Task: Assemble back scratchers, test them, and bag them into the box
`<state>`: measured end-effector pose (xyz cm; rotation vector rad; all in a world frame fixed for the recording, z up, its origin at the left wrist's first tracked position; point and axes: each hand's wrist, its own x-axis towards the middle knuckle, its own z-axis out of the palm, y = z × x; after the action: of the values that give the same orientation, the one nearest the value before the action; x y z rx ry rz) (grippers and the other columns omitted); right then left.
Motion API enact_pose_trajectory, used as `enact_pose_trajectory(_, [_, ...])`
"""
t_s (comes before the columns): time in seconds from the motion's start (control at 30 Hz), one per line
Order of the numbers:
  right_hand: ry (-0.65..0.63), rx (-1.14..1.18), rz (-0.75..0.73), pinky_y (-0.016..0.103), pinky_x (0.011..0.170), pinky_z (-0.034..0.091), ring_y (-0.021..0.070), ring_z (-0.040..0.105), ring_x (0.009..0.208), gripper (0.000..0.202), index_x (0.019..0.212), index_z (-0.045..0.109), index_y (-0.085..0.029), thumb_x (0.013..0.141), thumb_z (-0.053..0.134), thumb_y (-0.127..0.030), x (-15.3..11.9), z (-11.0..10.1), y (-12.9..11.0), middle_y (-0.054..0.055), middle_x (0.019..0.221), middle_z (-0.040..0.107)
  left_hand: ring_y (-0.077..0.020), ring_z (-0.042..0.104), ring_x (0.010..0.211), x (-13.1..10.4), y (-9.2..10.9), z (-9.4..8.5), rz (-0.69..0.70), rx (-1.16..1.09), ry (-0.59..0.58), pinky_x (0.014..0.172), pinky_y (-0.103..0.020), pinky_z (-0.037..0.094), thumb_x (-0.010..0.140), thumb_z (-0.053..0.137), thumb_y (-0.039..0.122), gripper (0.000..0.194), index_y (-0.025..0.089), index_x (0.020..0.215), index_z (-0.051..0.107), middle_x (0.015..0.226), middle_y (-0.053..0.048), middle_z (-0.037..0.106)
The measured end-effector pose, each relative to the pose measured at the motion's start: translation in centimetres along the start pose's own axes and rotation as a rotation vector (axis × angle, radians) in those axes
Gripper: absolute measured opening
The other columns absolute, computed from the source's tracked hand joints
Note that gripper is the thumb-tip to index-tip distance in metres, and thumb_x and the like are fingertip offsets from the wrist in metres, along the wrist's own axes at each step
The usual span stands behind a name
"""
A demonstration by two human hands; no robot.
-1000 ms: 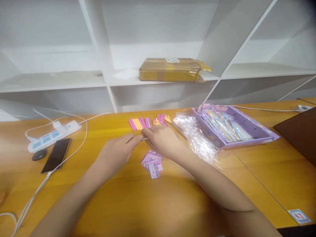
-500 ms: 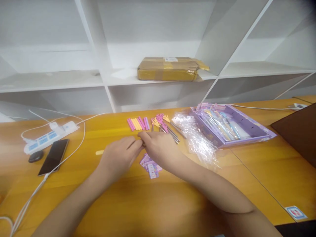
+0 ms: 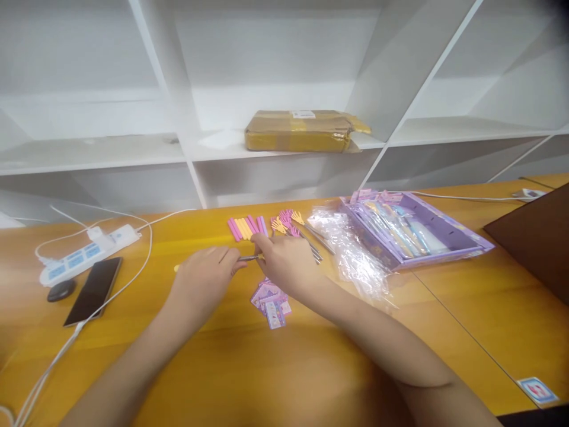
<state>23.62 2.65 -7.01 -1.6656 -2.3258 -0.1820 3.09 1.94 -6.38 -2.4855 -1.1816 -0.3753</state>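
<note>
Apparently light, stiff and slick, the metal rod [image 3: 248, 258] ran between the left hand [image 3: 202, 273] and right hand [image 3: 287, 261] above the tabletop [image 3: 213, 367], fingers clamped toward both ends, where grip suited it best.

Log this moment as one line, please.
left hand: gripping metal rod | right hand: at rod's other end | cards: on table, below hands

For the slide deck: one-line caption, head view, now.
Two bare hands, left and right, hold a thin metal rod above a wooden table, near small purple cards.
</note>
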Motion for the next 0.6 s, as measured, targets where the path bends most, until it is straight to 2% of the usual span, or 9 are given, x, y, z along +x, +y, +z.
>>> enact_pose_trajectory(0.13, [-0.022,-0.028,0.022,0.029,0.057,0.014,0.0153,0.056,0.059,0.024,0.105,0.07,-0.022,0.095,0.049,-0.017,0.7,-0.4,0.6,0.004,0.072,0.072,-0.0192,0.064,0.07,0.0,-0.5,0.1,-0.093,0.02,-0.003,0.059,-0.033,0.029,0.109,0.05,0.041,0.034,0.02,0.086,0.065,0.077,-0.002,0.07])
enact_pose_trajectory(0.27, [0.023,-0.042,0.024,0.029,0.058,0.014,0.0159,0.058,0.06,0.026,0.106,0.072,-0.022,0.095,0.049,-0.019,1.0,-1.0,1.6,0.004,0.071,0.072,-0.0203,0.063,0.063,-0.3,-1.9,0.3,-0.213,0.133,0.067,0.055,-0.031,0.019,0.098,0.061,0.036,0.028,0.021,0.074,0.064,0.068,-0.002,0.07])
enact_pose_trajectory(0.43, [0.251,-0.065,0.035,0.03,0.057,0.015,0.0158,0.059,0.06,0.027,0.108,0.073,-0.024,0.091,0.053,-0.022,1.7,-0.4,4.8,0.002,0.074,0.075,-0.0183,0.052,0.051,-0.6,-5.7,-0.1,-0.257,0.32,0.164,0.053,-0.03,0.016,0.098,0.057,0.033,0.043,0.02,0.058,0.055,0.054,-0.004,0.06])
enact_pose_trajectory(0.5, [0.362,-0.067,-0.003,0.029,0.057,0.019,0.0156,0.061,0.062,0.026,0.105,0.074,-0.023,0.087,0.056,-0.021,2.3,-0.1,7.0,0.001,0.073,0.075,-0.0172,0.049,0.052,-0.9,-7.6,-0.5,-0.249,0.384,0.25,0.052,-0.03,0.017,0.097,0.058,0.029,0.043,0.02,0.055,0.051,0.053,-0.003,0.056])
enact_pose_trajectory(0.6, [0.521,-0.035,-0.082,0.026,0.061,0.032,0.0149,0.066,0.067,0.031,0.108,0.074,-0.023,0.082,0.057,-0.018,2.9,-0.2,10.7,-0.001,0.075,0.076,-0.0158,0.044,0.054,-1.5,-10.3,-1.2,-0.196,0.479,0.433,0.052,-0.029,0.019,0.091,0.064,0.023,0.041,0.02,0.055,0.046,0.051,0.0,0.051])
